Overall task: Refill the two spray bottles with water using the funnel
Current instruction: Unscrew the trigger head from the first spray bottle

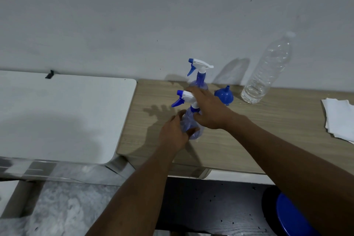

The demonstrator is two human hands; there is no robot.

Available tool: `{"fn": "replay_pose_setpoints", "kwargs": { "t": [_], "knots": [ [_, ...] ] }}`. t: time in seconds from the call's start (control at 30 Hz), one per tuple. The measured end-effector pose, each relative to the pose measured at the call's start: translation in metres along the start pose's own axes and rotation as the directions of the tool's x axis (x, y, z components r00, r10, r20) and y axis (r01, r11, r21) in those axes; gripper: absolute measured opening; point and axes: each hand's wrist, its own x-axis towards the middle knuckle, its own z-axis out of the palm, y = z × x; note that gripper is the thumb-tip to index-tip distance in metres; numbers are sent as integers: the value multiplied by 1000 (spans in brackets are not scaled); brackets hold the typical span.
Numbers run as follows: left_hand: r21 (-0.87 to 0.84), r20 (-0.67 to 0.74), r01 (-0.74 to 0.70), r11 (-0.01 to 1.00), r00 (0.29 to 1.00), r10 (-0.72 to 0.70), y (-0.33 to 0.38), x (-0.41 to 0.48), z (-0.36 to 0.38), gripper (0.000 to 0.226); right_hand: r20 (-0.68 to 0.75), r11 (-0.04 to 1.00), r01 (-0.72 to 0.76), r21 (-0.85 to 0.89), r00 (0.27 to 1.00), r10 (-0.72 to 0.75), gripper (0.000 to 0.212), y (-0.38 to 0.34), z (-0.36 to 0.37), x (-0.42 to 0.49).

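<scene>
Two clear blue spray bottles with white-and-blue trigger heads stand on the wooden table [249,140]. The near spray bottle [188,120] is gripped around its body by my left hand [174,132]. My right hand [208,109] wraps its neck and cap just under the trigger head. The far spray bottle [199,74] stands upright right behind my right hand, near the wall. A blue funnel [224,96] lies on the table to the right of the far bottle. A large clear water bottle [266,71], capped and partly filled, stands further right against the wall.
A white table [57,117] adjoins the wooden one on the left. A stack of white paper napkins [339,119] lies at the right edge. A blue stool [291,216] stands below right, over a dark floor mat.
</scene>
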Motion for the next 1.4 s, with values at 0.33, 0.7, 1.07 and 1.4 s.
{"fn": "replay_pose_setpoints", "kwargs": {
  "t": [0.33,0.7,1.07,1.4],
  "knots": [
    [97,-36,-25,995,999,28,2,-4,1,73,115,994,-89,68,990,81,56,-2,-15,-2],
    [78,-44,-90,993,995,94,-18,0,-13,70,-39,957,-155,244,985,169,28,-14,-172,7],
    [37,-145,-113,993,982,118,-31,-7,-21,72,25,976,-182,-122,982,186,43,77,56,-41],
    [13,-166,-133,991,977,133,-30,-10,-22,67,136,950,-312,34,943,305,34,91,93,-51]
  ]
}}
